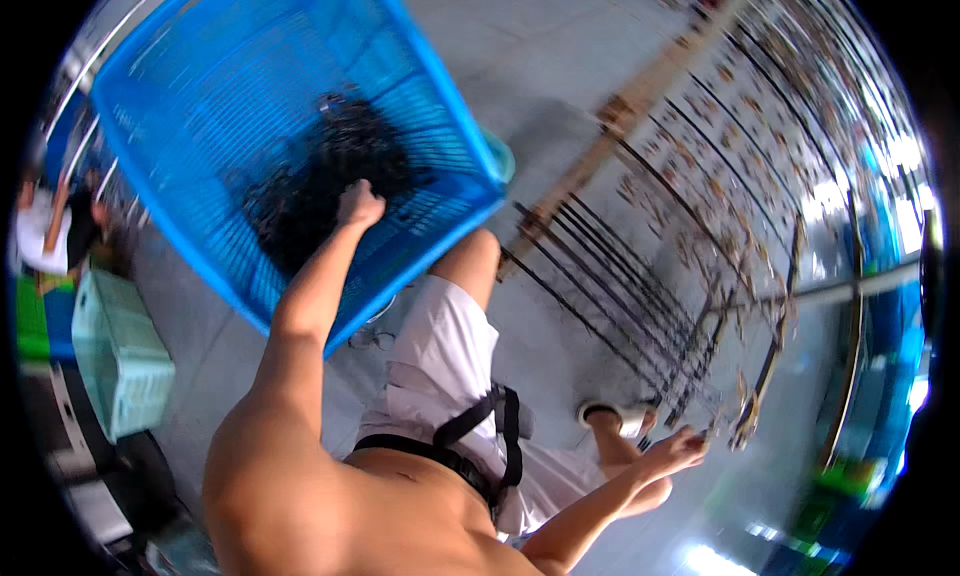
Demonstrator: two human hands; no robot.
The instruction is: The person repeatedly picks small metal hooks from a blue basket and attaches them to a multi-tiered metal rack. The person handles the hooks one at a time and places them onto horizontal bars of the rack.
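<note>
Head view, looking down; strong motion blur on the right half.

Drying rack (pixel 720 176): largest item, a long frame with a pale wooden rail and dark thin rods, running from near centre to far right. Small brownish pieces lie in rows across it. Long axis goes diagonally, near-left to far-right. Detail of the pieces is too blurred to tell.

Blue basket (pixel 230 86): large plastic mesh crate, far left, tilted with its open side toward the camera and its near corner pointing down toward the person's knee. A dark tangled mass (pixel 330 166) sits against its lower wall.

Pale green crate (pixel 120 351): slatted box on the floor at the left edge, well apart from the basket. No legible labels or signs in view.

Another person (pixel 45 226) in a white top stands at the far left edge, small and blurred.

Left hand (pixel 360 204): inside the basket, fingers curled closed into the dark mass; whether it grips the material or the basket wall, I cannot tell.

Right hand (pixel 675 448): low right, at the near end of the rack, fingers pinched together on a small brown piece (pixel 745 431) at the rack's edge. The piece hangs roughly upright; its shape is blurred.
</note>
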